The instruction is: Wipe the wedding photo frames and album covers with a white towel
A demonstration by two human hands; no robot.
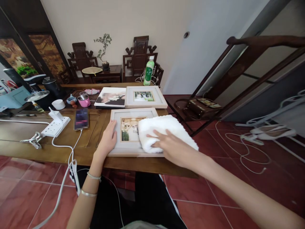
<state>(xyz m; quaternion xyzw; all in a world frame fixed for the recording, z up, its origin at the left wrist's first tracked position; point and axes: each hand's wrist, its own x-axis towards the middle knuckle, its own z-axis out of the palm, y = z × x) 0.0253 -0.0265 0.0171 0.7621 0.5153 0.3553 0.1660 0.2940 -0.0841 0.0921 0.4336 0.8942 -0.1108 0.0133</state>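
A pale picture frame (113, 133) with a small photo in its mat lies flat near the table's front edge. My left hand (110, 138) grips its left side, fingers along the border. Over the right part of the frame is a thick, fluffy white towel (176, 127), partly bunched and reaching past the frame's right edge. My right hand (169, 144) presses down on this towel and grips it, its fingers somewhat apart. The towel hides the photo's right side and much of the frame's right border.
Behind lie a second picture frame (160, 101) and a photo book (111, 95), with a green bottle (149, 72) beyond. To the left are a phone (81, 119), a power strip (56, 126) with cables and a pink cup (84, 100). A wooden chair (238, 60) stands at right.
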